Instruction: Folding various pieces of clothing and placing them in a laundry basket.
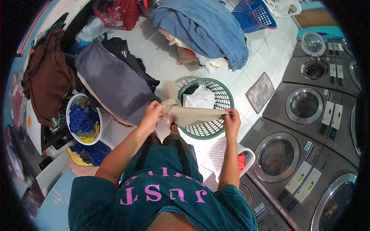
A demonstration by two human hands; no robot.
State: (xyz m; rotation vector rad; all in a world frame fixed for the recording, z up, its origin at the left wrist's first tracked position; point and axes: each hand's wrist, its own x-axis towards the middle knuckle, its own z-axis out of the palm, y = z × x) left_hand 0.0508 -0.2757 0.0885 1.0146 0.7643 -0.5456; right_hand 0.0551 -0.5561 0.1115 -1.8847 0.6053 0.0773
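Note:
A beige cloth garment (pixel 193 115) is stretched between my two hands, above the near side of a round green plastic basket (pixel 206 137). My right hand (pixel 232 119) pinches its end at the right. At the other end, my left hand (pixel 153 115) holds the bunched part near the thumb, and a loose piece of the cloth hangs blurred beyond it. Folded white cloth (pixel 199 98) and something black lie in the green basket. Just left of my left hand is a grey-blue padded textile (pixel 115 83) on a dark pile of clothes.
Front-loading machines (pixel 277 157) line the right side. A large blue cloth heap (pixel 199 29) lies ahead on the tiles. White baskets with clothes stand at left (pixel 68 115) and near my right forearm (pixel 251 161). A blue basket (pixel 251 17) is at the far right; brown cloth (pixel 47 78) hangs at left.

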